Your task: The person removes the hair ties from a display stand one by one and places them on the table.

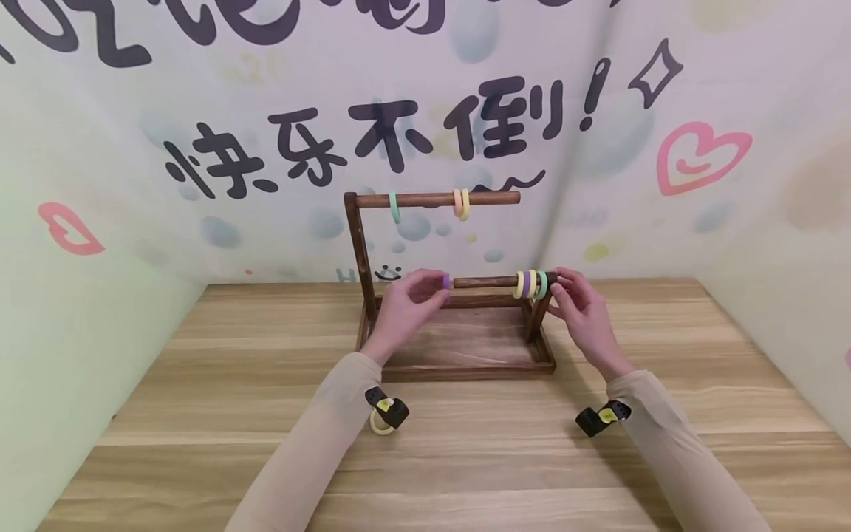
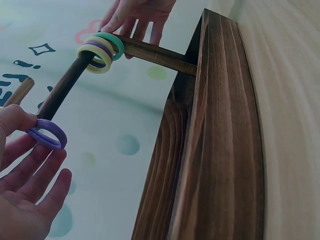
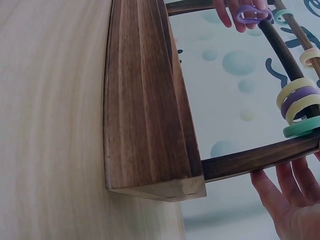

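Note:
My left hand (image 1: 408, 307) pinches a purple hair tie (image 2: 63, 137) between thumb and fingers, right at the free end of the lower rod (image 1: 488, 281) of a dark wooden rack. Farther along that rod, two pale yellow hair ties, a purple one (image 1: 527, 284) and a green one (image 1: 541, 285) sit bunched near the right post (image 1: 537, 318). My right hand (image 1: 585, 314) grips the top of this post, thumb in front and fingers behind. On the upper rod (image 1: 425, 199) hang a green hair tie (image 1: 395, 207), a pink one (image 1: 457, 204) and a yellow one (image 1: 465, 206).
The rack's tray-like base (image 1: 465, 371) stands on a wood-grain table (image 1: 479, 458). A pale yellow hair tie (image 1: 382, 432) lies on the table, partly hidden by the left wrist camera (image 1: 394, 411). A printed cloth backdrop (image 1: 279, 244) rises behind the table.

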